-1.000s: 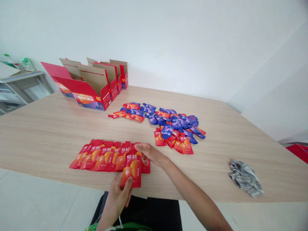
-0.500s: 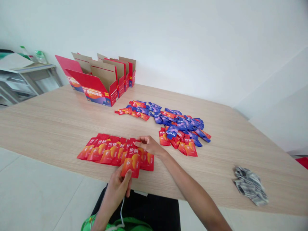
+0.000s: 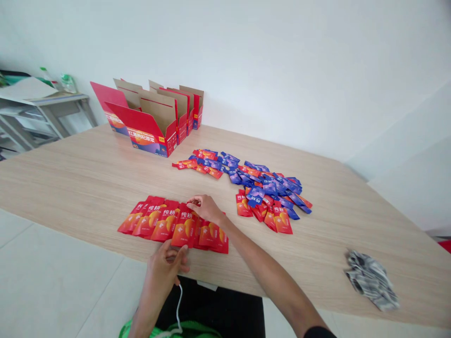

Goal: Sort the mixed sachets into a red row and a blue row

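While we kept both hands at the row of red pouches (image 3: 164, 226), one upper pouch (image 3: 184, 228) rested on top of it, a little right of its middle, with the printed face up. Our left hand (image 3: 166, 264) was at the near side of the row, with curled fingers, and its thumb came to the lower edge of this upper pouch; we could not tell whether it pinched the pouch or was loose. Our right hand (image 3: 205, 208) was at the far side of the row, with bent fingers at the top corner of the same pouch, and also there we could not say if it gripped or only touched.

Below the row we had a wood-grained table (image 3: 324, 234). Beyond the row and toward its right, we saw a mixed pile of red and blue pouches (image 3: 269, 185), and straight beyond the right half of the row, a smaller cluster (image 3: 209, 164) of the same two colours. Farther behind the row stood open cartons (image 3: 150, 141) with raised flaps. Well to the right of the row, a striped cloth (image 3: 371, 279) lay crumpled. On the near side of the row, we noticed a white cable (image 3: 179, 305).
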Tool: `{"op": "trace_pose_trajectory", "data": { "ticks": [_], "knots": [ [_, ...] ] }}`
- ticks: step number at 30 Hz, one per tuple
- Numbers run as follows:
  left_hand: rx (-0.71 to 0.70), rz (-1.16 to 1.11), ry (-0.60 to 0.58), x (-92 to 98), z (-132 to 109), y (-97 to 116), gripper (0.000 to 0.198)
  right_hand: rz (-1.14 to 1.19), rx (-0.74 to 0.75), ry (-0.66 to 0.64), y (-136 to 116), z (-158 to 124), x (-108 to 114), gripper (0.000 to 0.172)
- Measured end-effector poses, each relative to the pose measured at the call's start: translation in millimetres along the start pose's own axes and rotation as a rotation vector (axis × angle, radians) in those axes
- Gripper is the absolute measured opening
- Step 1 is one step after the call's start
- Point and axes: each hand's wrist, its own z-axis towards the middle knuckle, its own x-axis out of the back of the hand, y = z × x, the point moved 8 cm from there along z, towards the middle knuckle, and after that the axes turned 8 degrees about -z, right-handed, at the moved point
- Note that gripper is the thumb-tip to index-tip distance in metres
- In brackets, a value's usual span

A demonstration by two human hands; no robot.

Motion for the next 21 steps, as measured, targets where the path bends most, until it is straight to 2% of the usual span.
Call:
{"op": "trace_pose_trajectory", "data": {
  "ticks": [5,9,14,17,21],
  "knots": [
    [0.058,0.074,0.042,2.9,-0.5,-2.9,0.056,-0.109,-0.009,0.017,0.0,-0.9,-4.1,0.017],
    [0.045,0.111,0.032,2.5,-2.2,-0.7,0.050,-0.203,-0.010,0.012,-3.5,-2.3,-3.4,0.017],
    [0.047,0.161,0.047,5.2,-2.0,-0.6,0.052,-0.340,-0.016,0.046,-10.8,-3.2,1.6,0.019],
    [0.031,0.205,0.052,7.9,-1.9,0.4,0.053,-0.345,-0.030,0.041,-10.3,-3.6,1.1,0.018],
    [0.013,0.279,0.028,8.4,-2.0,-4.2,0.060,-0.228,0.014,0.062,-3.3,-3.1,4.0,0.018]
  ]
}}
